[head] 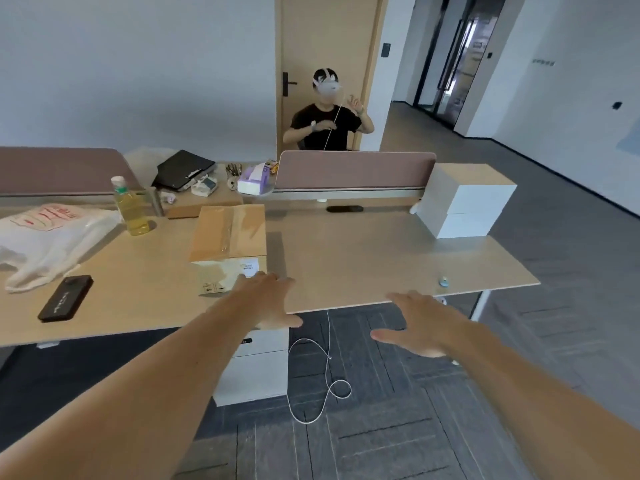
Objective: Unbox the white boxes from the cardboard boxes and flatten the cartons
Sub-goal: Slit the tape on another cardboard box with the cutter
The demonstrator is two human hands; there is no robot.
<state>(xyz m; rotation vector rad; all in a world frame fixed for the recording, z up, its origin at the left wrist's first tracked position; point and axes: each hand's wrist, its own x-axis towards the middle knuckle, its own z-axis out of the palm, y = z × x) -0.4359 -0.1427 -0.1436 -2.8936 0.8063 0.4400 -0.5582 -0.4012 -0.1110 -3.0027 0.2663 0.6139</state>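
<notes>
Left hand (273,301), right hand (424,323) empty, fingers spread. Taped brown cardboard carton (228,235) just ahead of left hand: unopened, unflattened. Stacked white boxes (465,206) far beyond right hand, seemingly already out.

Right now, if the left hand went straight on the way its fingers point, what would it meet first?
Probably the cardboard box on the desk: the left hand reaches toward its near corner, though whether it touches is unclear.

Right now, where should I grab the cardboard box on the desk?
Grip the cardboard box by its left and right side faces near the front corners, coming from the near desk edge. Its top is taped shut, so no flap to hold; your left hand is by its near-right corner.
</notes>
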